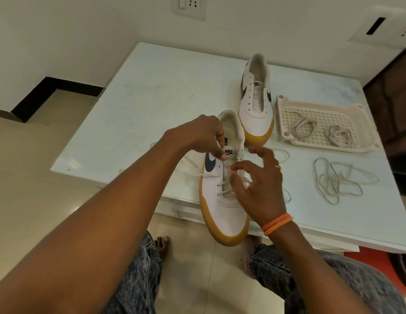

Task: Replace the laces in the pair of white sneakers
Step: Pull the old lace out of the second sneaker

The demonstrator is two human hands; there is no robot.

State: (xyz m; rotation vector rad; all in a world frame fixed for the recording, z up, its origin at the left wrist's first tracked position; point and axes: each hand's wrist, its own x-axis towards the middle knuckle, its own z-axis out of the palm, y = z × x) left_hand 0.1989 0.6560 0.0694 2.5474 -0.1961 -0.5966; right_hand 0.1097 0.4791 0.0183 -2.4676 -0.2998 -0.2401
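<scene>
the white table (152,91) is filling most of the view, standing in a corner against pale walls with a wall socket (189,5) above it. on its right side a cream perforated tray (320,114) is lying flat, carrying two small bundles of grey laces (320,131). just left of the tray the far sneaker (256,105) is sitting with its toe toward the person, its eyelets showing bare. the near sneaker (222,207), white with a gum sole and a dark swoosh, is hanging its toe over the table's front edge, with a white lace (227,184) crossing its lower eyelets and trailing out to the left. a loose tangle of pale lace (340,180) is lying on the table to the right of it, well apart from the tray.

the left hand (202,137) is curling its fingers at the sneaker's collar beside the tongue (what exactly it is pinching there is hard to tell). the right hand (258,182), wearing orange bands (278,224) at the wrist and a ring, is hovering over the lacing, thumb and forefinger seeming to be pinching the lace while the other fingers are spreading loosely.
</scene>
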